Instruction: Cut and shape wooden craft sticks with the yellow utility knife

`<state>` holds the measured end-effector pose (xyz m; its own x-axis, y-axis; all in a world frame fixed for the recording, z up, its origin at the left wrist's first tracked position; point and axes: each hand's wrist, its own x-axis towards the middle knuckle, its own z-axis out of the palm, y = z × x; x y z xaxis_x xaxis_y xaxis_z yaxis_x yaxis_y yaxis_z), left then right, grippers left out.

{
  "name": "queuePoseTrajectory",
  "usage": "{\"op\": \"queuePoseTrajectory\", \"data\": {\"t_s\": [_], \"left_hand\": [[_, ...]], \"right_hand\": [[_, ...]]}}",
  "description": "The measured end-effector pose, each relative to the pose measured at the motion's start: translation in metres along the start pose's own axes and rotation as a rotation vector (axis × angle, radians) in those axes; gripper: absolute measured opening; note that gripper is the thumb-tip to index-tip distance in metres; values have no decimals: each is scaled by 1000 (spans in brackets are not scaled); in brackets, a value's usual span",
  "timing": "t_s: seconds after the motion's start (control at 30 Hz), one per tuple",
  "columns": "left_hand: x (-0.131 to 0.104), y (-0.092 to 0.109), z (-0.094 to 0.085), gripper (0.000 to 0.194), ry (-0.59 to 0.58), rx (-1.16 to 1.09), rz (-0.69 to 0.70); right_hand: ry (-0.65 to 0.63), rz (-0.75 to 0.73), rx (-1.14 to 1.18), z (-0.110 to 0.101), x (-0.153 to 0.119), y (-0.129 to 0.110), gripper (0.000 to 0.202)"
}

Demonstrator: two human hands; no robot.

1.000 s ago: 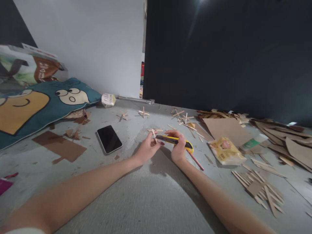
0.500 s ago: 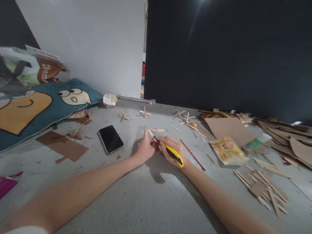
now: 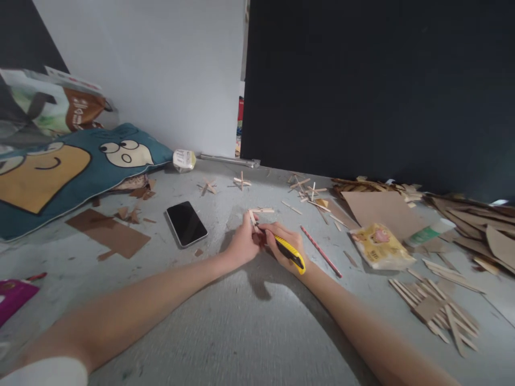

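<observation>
Fingers of my left hand [image 3: 243, 241] are closed round a thin pale wooden stick [image 3: 252, 216], whose upper end sticks up above them. A yellow and black utility knife [image 3: 290, 252] is gripped in my right hand [image 3: 284, 245]. Its front end meets the stick between the two hands; the exact contact is too small to make out. Just beyond my left hand lies another short wooden piece [image 3: 263, 210]. A red patterned pencil [image 3: 321, 251] rests to the right of my right hand.
A phone [image 3: 186, 223] and brown cardboard [image 3: 108, 234] lie left, near a teal cushion [image 3: 132, 153]. Crossed sticks [image 3: 242, 182] stand further back. On the right are a yellow packet [image 3: 381, 246], a glue tube [image 3: 430, 232] and a stick pile [image 3: 438, 311].
The camera view has shifted slightly, moving the scene a little right and up. The held stick looks more upright; both hands keep their holds.
</observation>
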<state>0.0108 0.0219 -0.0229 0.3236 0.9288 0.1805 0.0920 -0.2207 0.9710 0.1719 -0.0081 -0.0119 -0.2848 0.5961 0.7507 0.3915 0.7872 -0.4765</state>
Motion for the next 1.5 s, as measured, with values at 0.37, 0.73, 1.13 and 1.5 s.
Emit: {"op": "queuePoseTrajectory", "data": {"t_s": [0.37,0.73,1.13,1.5], "left_hand": [[-2,4,3,42,1,-31,-27],[-6,6,3,42,-15,14,68],[-8,10,0,42,-57,36,112],[-6,7,1,46,-13,29,106]], "right_hand": [[58,82,-10,6,-3,-5,29],[106,104,9,7,-3,-14,29],[122,141,15,7,-3,-16,33],[133,151,-23,14,-2,-18,34]]}}
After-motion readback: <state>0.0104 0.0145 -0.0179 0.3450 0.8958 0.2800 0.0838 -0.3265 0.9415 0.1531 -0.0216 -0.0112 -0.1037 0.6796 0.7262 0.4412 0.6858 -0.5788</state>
